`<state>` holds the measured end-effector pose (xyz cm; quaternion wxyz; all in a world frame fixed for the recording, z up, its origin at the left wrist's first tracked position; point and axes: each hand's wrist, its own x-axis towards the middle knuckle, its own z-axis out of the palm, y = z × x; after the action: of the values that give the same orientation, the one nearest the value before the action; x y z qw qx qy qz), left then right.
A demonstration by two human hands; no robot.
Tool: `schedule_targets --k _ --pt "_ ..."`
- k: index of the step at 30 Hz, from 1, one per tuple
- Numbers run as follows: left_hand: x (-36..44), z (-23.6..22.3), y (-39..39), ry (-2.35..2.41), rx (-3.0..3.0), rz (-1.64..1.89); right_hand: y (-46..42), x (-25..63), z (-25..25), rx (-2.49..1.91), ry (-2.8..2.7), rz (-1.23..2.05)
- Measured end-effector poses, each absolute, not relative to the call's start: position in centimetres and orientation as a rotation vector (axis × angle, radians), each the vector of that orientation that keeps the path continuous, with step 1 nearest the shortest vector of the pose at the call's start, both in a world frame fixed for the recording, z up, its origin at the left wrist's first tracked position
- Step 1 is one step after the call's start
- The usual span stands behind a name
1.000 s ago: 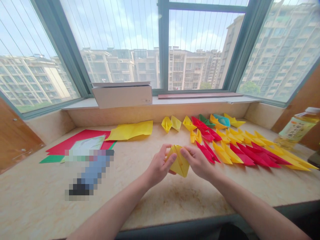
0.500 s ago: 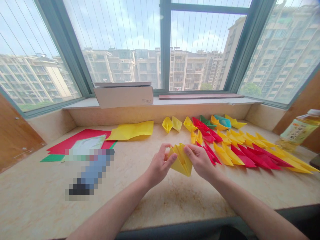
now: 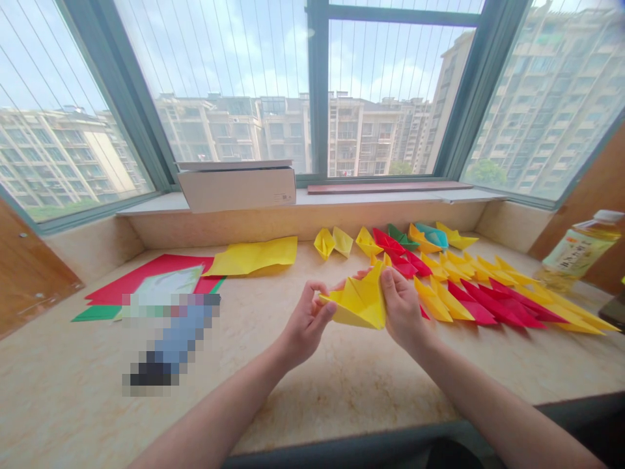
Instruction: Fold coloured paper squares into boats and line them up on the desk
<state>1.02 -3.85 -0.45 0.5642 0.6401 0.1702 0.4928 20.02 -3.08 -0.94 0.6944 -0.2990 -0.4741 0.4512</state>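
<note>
Between my hands, above the stone counter, is a yellow paper boat point(image 3: 359, 301), its sides opened out and its middle fold standing up. My left hand point(image 3: 310, 319) pinches the boat's left tip between thumb and fingers. Around its right end my right hand point(image 3: 403, 303) is closed, thumb on the near side; some fingers are hidden behind the paper. Just beyond and to the right sit rows of folded paper boats, among them yellow boats point(image 3: 442, 299) and red boats point(image 3: 508, 303).
Yellow paper point(image 3: 254, 256) and red sheets point(image 3: 146, 277) lie at the left, near a blurred-out object point(image 3: 180, 339). A white box point(image 3: 237, 187) stands on the sill point(image 3: 151, 205). At the right is a bottle point(image 3: 581, 251) of yellow liquid. The counter point(image 3: 273, 417) ends at a front edge.
The yellow boat has been pulled wider and turned, so its long side now shows. My right hand has shifted slightly right, and the hands are further apart. The view has moved a little.
</note>
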Motion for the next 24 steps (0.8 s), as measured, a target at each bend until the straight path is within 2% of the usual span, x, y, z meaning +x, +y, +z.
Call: schedule_targets --k 8,19,24 --pt "1.4 -0.8 -4.5 0.33 1.492 1.231 -2.9 19.8 -0.5 -0.643 -0.974 0.871" --pt "1.8 -0.3 -5.0 0.401 1.409 1.113 -4.2 19.5 -0.3 -0.76 -1.09 0.636" --pt "1.7 -0.3 -5.2 0.459 1.5 1.147 -4.2 19.3 -0.2 -0.77 -1.062 0.676"
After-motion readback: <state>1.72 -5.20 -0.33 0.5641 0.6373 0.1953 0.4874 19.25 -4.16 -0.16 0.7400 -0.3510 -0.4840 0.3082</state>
